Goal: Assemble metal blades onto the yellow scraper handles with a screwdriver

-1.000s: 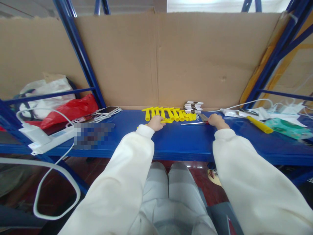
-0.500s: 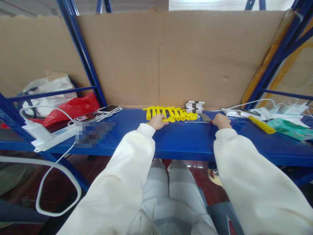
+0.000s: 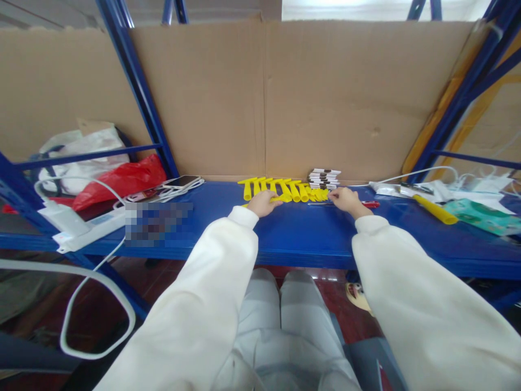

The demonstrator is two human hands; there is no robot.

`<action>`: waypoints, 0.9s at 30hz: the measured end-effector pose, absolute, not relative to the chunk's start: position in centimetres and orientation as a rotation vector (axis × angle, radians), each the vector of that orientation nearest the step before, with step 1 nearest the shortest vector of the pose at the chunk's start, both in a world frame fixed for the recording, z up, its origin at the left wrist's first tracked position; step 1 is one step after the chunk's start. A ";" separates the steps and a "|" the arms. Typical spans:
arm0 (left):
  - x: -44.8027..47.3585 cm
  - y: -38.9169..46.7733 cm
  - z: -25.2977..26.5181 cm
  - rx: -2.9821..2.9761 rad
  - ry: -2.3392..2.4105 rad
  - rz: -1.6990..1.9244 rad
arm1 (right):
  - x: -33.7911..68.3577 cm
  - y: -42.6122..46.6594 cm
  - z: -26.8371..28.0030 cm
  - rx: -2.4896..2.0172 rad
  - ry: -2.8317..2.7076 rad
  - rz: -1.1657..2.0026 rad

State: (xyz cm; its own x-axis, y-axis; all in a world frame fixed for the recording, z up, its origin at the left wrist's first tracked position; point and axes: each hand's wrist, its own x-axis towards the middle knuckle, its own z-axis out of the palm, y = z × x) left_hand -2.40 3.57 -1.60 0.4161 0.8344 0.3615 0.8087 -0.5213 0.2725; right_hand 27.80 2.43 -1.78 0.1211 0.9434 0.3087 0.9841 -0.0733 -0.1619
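Observation:
My left hand [image 3: 262, 203] is closed around a yellow plastic piece [image 3: 285, 199], whose end sticks out past the fingers. Just behind it on the blue shelf lies a row of yellow tube-like plastic parts [image 3: 293, 190]. My right hand [image 3: 345, 200] has thumb and fingertips pinched together at the right end of a pile of small yellow pieces [image 3: 318, 194]; whatever is between them is too small to make out. Under that hand runs a screwdriver [image 3: 371, 205] with a red handle and a thin shaft pointing left.
A stack of small white pieces with dark middles [image 3: 324, 178] stands against the cardboard [image 3: 203, 98]. On the left are a phone [image 3: 186, 181], cables and a white power strip [image 3: 91, 231]. A long yellow handle [image 3: 435, 209] and a green packet [image 3: 482, 214] lie right.
My right hand has moved left from the screwdriver's handle to the small yellow pieces, uncovering the red handle. My left hand stays in place with its yellow piece.

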 end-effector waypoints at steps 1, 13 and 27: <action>-2.4 3.6 -1.6 2.597 1.496 0.713 | 28.1 2.5 -1.8 -2.117 -1.820 -0.177; -2.2 3.0 -1.3 2.572 1.389 0.678 | 32.9 5.3 -3.3 -2.376 -1.213 -0.238; -2.0 2.8 -1.2 2.567 1.364 0.643 | 32.8 6.4 -3.2 -2.460 -1.221 -0.143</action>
